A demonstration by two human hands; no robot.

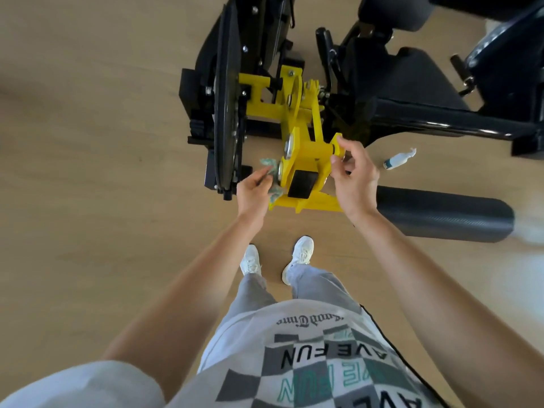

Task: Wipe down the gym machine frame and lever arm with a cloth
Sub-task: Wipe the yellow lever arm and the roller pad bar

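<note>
Standing in white shoes (250, 263) on the wood floor (88, 201), the person had both arms stretched forward. The left hand (253, 192) gripped a crumpled greenish cloth (275, 184), pressing it against the left side of the yellow lever (306, 160). The right hand (354, 179) pinched the lever's right end between thumb and forefinger, the other fingers loosely curled. Beyond stood the black frame (226, 98). A foam pad (441, 216) and a small white bottle (399, 159) lay to the right.
</note>
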